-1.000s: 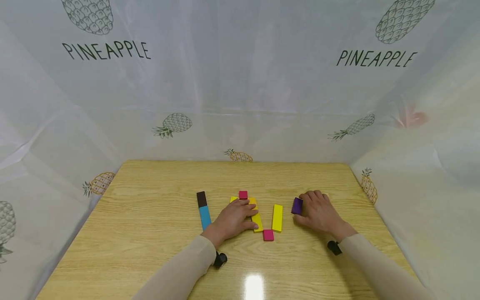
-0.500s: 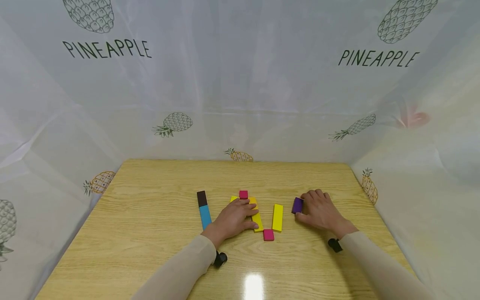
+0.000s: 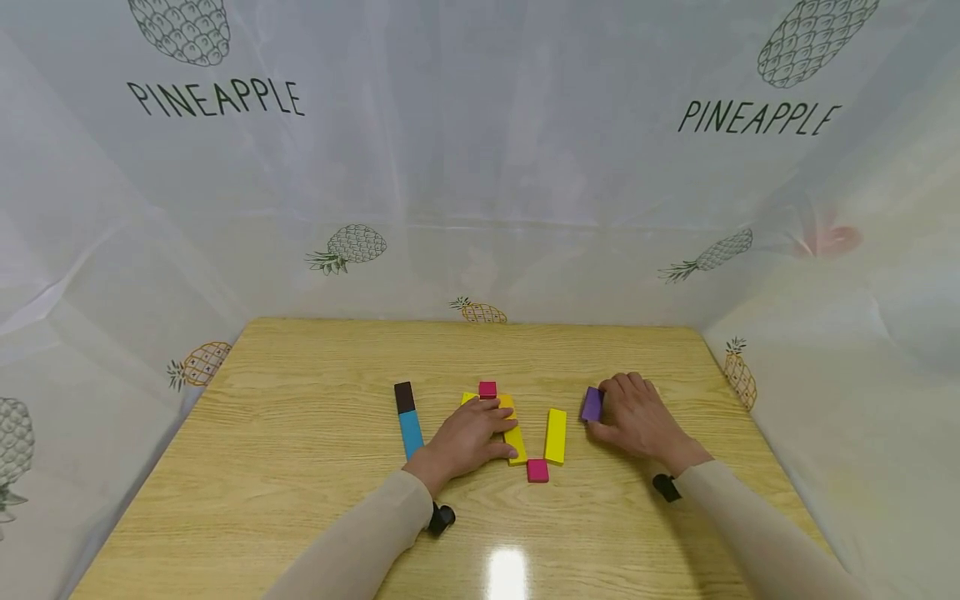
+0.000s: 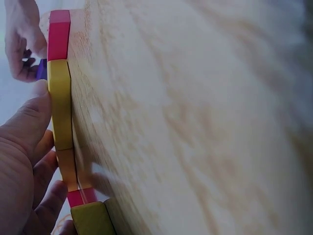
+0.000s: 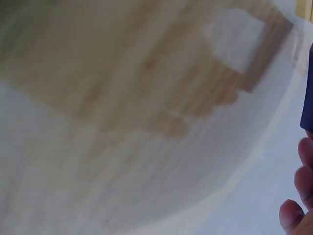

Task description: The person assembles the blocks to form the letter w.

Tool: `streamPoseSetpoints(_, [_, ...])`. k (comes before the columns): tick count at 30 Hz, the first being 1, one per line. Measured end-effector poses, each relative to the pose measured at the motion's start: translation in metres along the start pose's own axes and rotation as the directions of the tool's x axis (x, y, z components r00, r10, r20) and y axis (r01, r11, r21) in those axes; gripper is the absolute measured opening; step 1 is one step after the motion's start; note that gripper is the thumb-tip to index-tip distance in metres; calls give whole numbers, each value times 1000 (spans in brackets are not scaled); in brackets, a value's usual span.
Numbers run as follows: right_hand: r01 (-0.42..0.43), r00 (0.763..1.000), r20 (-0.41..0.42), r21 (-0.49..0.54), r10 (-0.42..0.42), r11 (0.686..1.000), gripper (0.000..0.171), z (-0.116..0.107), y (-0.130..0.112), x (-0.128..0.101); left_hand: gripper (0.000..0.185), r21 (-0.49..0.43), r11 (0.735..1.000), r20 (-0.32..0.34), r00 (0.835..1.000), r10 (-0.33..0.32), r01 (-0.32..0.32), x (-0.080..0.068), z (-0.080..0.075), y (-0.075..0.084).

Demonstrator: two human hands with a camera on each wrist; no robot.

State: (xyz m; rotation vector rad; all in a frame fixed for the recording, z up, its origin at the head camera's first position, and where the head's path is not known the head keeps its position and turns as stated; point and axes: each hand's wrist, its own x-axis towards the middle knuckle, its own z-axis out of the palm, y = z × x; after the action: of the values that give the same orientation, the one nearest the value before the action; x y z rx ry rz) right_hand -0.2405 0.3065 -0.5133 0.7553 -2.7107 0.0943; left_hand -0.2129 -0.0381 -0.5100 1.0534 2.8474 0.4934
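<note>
My right hand (image 3: pixel 637 417) pinches a purple block (image 3: pixel 592 404) between thumb and fingers, over the right part of the table. That block looks dark at the edge of the right wrist view (image 5: pixel 308 95). My left hand (image 3: pixel 467 437) rests, fingers spread, across a row with an orange and yellow strip (image 3: pixel 515 435); its thumb tip meets the yellow part (image 4: pixel 59 103) in the left wrist view. A red block (image 3: pixel 487 389) sits at the row's far side, beside a mostly covered yellow block (image 3: pixel 468 397). A second red block (image 3: pixel 537 471) lies at the strip's near end.
A yellow block (image 3: pixel 555 436) stands between the hands, angled up from the near red block. Left of my left hand, a dark brown block (image 3: pixel 404 397) adjoins a blue block (image 3: pixel 411 434). A pineapple-print sheet (image 3: pixel 480 192) surrounds the wooden table (image 3: pixel 300 467).
My right hand has moved slightly away from me with the purple block, which now shows a lighter face and sits higher in view. The left hand has stayed in place.
</note>
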Motion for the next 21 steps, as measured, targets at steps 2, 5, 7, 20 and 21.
streamPoseSetpoints(2, [-1, 1000, -2, -5, 1, 1000, 58, -1, -2, 3, 56, -1, 1000, 1, 1000, 0, 0, 0, 0, 0])
streamPoseSetpoints(5, [-10, 1000, 12, -9, 10, 1000, 59, -3, -6, 9, 55, 1, 1000, 5, 1000, -2, 2, 0, 1, -1])
streamPoseSetpoints(7, [-15, 1000, 23, -7, 15, 1000, 59, -3, -8, 12, 55, 4, 1000, 4, 1000, 0, 0, 0, 1, -1])
streamPoseSetpoints(20, [-2, 998, 65, -9, 3, 1000, 59, -2, -19, 38, 56, 0, 1000, 9, 1000, -10, 10, 1, 1, -2])
streamPoseSetpoints(21, [-1, 998, 68, -11, 2, 1000, 59, -1, -20, 39, 56, 0, 1000, 11, 1000, -13, 13, 1, 1, -2])
